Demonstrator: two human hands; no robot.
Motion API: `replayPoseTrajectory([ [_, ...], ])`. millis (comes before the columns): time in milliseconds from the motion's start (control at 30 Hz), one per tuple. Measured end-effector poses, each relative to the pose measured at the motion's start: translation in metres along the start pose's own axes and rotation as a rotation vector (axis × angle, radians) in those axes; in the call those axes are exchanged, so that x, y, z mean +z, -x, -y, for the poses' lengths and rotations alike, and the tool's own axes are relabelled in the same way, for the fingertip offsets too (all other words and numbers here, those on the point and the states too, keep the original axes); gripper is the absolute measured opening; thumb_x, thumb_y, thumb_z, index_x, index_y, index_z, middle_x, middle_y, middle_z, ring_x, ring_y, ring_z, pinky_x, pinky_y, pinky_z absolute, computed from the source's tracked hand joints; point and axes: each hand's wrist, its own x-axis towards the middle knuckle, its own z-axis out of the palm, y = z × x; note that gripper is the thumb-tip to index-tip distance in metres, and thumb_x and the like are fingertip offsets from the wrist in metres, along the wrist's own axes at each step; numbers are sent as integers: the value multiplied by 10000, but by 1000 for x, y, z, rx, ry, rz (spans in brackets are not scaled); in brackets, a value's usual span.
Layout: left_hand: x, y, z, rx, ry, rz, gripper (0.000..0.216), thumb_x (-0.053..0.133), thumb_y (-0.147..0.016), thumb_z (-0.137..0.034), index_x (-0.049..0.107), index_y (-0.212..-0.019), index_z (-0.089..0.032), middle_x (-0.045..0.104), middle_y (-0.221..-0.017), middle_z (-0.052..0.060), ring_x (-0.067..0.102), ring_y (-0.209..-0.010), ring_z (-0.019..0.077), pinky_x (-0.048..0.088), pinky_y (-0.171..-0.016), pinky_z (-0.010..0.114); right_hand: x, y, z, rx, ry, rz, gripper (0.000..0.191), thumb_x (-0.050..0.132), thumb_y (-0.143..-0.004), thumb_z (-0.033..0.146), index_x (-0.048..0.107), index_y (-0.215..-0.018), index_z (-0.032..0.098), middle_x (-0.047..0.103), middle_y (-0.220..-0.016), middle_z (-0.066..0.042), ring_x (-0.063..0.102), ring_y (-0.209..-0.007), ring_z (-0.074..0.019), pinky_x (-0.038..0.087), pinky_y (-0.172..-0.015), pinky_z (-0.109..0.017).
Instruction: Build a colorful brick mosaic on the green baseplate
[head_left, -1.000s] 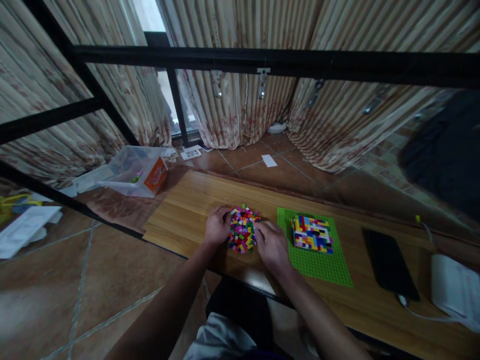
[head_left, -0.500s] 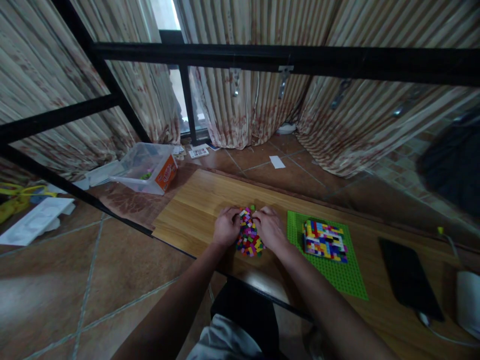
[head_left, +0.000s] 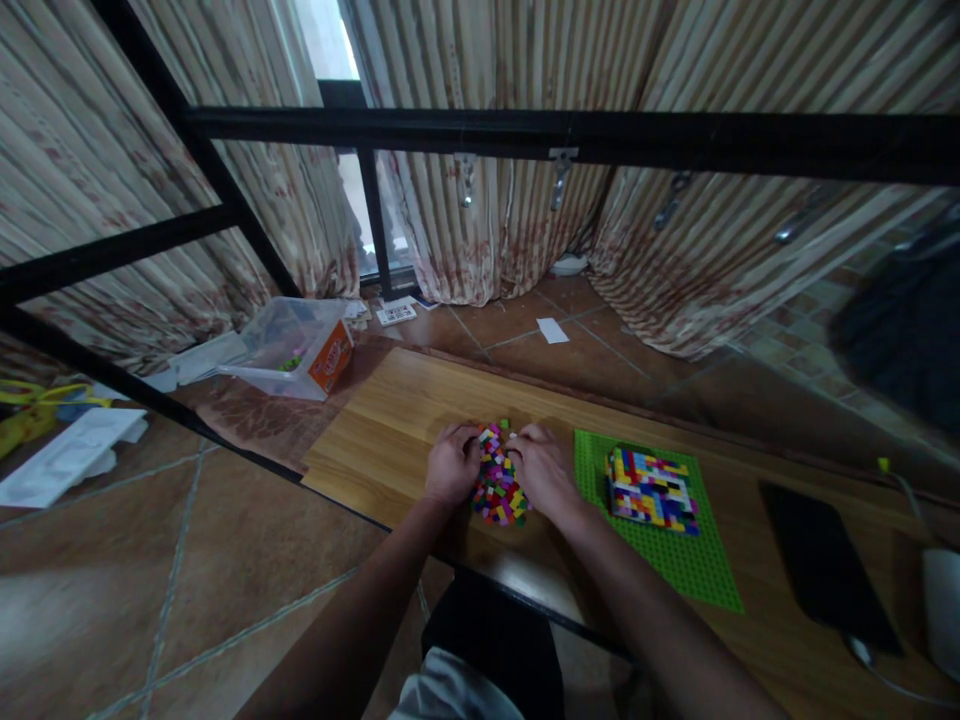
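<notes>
A pile of small multicoloured toy bricks [head_left: 499, 490] lies on the wooden tabletop between my two hands. My left hand [head_left: 454, 463] rests at the pile's left side, its fingers bent inward against the bricks. From the right, my right hand [head_left: 541, 465] reaches to the upper part of the pile with curled fingers. Whatever the fingertips of either hand hold is too small and too hidden to make out. To the right, a block built of mixed-colour bricks [head_left: 651, 490] sits on a green studded baseplate [head_left: 697, 580].
A black tablet-like device [head_left: 825, 565] with a white cable lies at the right of the tabletop [head_left: 397, 410]. Beyond the left end stands a clear plastic bin [head_left: 289, 345] with an orange label. A black metal bar [head_left: 420, 130] crosses in front of the curtains [head_left: 555, 60].
The whole view has shifted slightly, so things sit a little lower. Both hands stay at the brick pile, with only small finger movements.
</notes>
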Motion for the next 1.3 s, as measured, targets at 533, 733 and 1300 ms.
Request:
replayPoseTrajectory([
  [533, -5, -7, 6, 23, -13, 29, 181, 516, -850, -218, 688, -902, -198, 714, -936, 75, 661, -921, 224, 541, -871, 392, -19, 6, 26, 179, -92, -121, 101, 634, -840, 160, 691, -769, 205, 670, -910, -58, 589, -930, -206, 447, -851, -310],
  [733, -6, -10, 6, 10, -10, 31, 194, 515, -851, -265, 693, -898, -202, 715, -964, 86, 665, -954, 242, 539, -895, 414, -48, 61, -2, 181, -251, -360, 119, 564, -913, 203, 657, -843, 227, 669, -878, -28, 582, -886, -195, 443, -824, -322],
  [1300, -8, -13, 7, -20, -57, 59, 249, 496, -843, -302, 700, -930, -191, 711, -988, 101, 668, -951, 254, 541, -887, 420, -77, 113, -110, 226, 84, -359, 171, 569, -892, 214, 737, -861, 221, 694, -909, -59, 569, -885, -220, 432, -861, -361],
])
